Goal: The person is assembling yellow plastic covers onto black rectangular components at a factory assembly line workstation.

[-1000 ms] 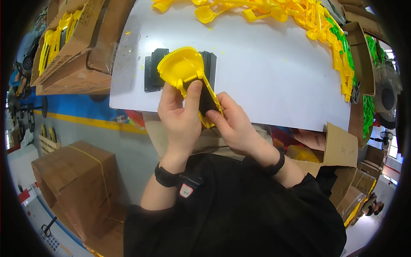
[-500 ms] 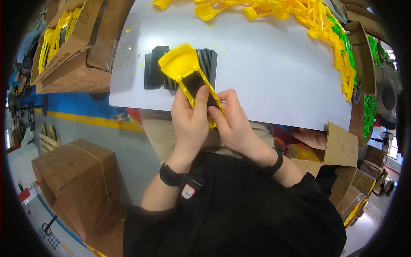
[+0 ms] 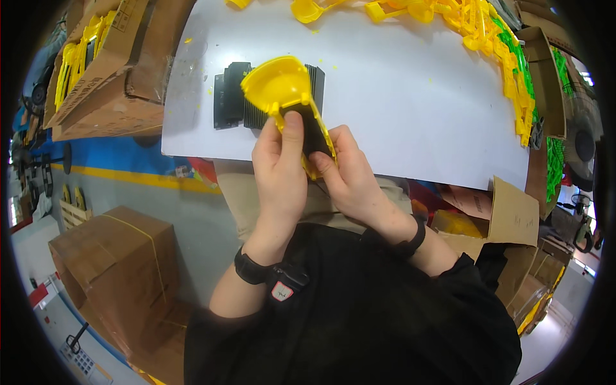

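Both hands hold one yellow plastic scoop [image 3: 282, 86] over the near edge of a white table [image 3: 410, 96]. My left hand [image 3: 280, 170] grips its handle from the left, thumb pressed on a black insert [image 3: 312, 131] set in the handle. On the right side of the handle, my right hand [image 3: 350, 179] pinches it with the fingertips. The scoop's round bowl points away from me, above a stack of black flat parts [image 3: 234, 102] lying on the table.
Many loose yellow plastic parts [image 3: 487, 38] lie along the table's far and right edge, with green ones [image 3: 513, 58] among them. Cardboard boxes [image 3: 109, 70] with yellow parts stand to the left. A closed carton [image 3: 115, 269] sits on the floor at lower left; more cartons [image 3: 513, 218] at right.
Both hands have shifted slightly up and away with the scoop. My left thumb has slid up onto the black insert in the handle.
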